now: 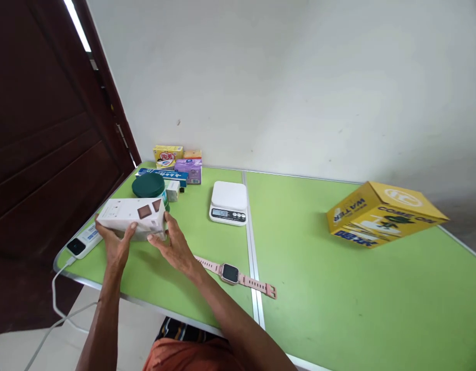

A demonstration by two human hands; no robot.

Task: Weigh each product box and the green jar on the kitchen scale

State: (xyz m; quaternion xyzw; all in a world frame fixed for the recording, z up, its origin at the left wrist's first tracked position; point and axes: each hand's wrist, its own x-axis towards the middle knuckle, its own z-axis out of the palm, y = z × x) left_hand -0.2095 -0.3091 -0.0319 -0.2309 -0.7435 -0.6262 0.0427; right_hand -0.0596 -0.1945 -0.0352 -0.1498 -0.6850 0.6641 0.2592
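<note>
Both my hands grip a white oblong box (124, 212) printed with brown rectangles, at the left of the green table. My left hand (117, 245) is closed on its near left side, thumb against the front face. My right hand (174, 242) closes on its right end. Behind the box is a green-lidded tub (148, 184), partly hidden. A white device with a dark display (77, 246) and a plugged-in cable lies just left of my left hand. Near my right forearm, a pink-strapped smartwatch (230, 273) lies flat, one strap end hidden by the arm.
A white digital scale (229, 201) stands mid-table, left of the metal seam (250, 242). At the back left are a yellow box (167, 156), a purple pack (189, 170), a long blue box (176, 178) and a small white box (173, 190). A large yellow carton (384, 215) is at right.
</note>
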